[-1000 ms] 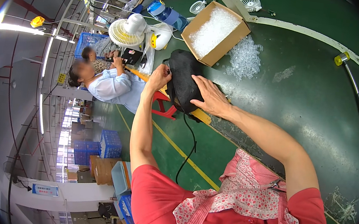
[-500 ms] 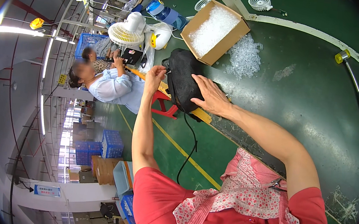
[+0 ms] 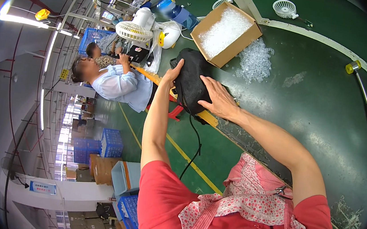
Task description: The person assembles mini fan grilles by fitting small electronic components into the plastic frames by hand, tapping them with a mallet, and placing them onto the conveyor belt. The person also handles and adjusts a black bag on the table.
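A black mesh bag (image 3: pixel 192 80) lies at the edge of the dark green worktable, bulging with something I cannot see inside. My left hand (image 3: pixel 172 75) holds the bag's left side, one digit on top and the other fingers mostly hidden. Spread flat across the bag's near right side is my right hand (image 3: pixel 220 101), its fingers apart and the thumb stretched out. From under the bag a black cord (image 3: pixel 199 145) hangs down past the table edge.
Beyond the bag stands a cardboard box (image 3: pixel 225 58) of small clear pieces, with a loose pile (image 3: pixel 255 61) beside it. A blue bottle (image 3: pixel 176 13), a white fan (image 3: pixel 136 28) and a flexible black-and-silver tube (image 3: pixel 365 104) are around. Another person (image 3: pixel 121 85) sits at the left.
My left hand has gone from a pinch at the bag's far left corner to its left side, nearer me. My right hand stays spread on the bag. The view has shifted slightly.
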